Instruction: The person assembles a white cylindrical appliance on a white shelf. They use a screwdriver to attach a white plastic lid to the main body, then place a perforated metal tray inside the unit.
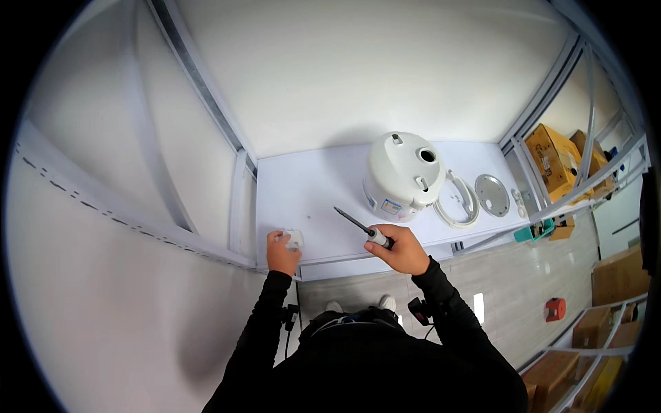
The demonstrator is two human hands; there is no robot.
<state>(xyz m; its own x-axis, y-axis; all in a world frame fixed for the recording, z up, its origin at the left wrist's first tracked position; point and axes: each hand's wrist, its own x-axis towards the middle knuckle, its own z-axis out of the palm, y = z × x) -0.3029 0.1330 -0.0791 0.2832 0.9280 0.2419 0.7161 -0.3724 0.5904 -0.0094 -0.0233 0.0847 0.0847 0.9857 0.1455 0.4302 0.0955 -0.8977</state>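
Observation:
My right hand is closed around the pale handle of a screwdriver. Its long dark shaft points up and to the left over the white table. Near the table's front left corner, my left hand has its fingers on a small whitish, translucent piece, perhaps a plastic box or bag; its contents are too small to tell. Beyond the screwdriver stands a white rounded appliance body, with a dark round hole on top and labels on its side.
Right of the appliance lie a white ring with small pieces inside it, a perforated metal disc and small white parts. Metal posts frame the table. Cardboard boxes fill shelves at right; a red object sits on the floor.

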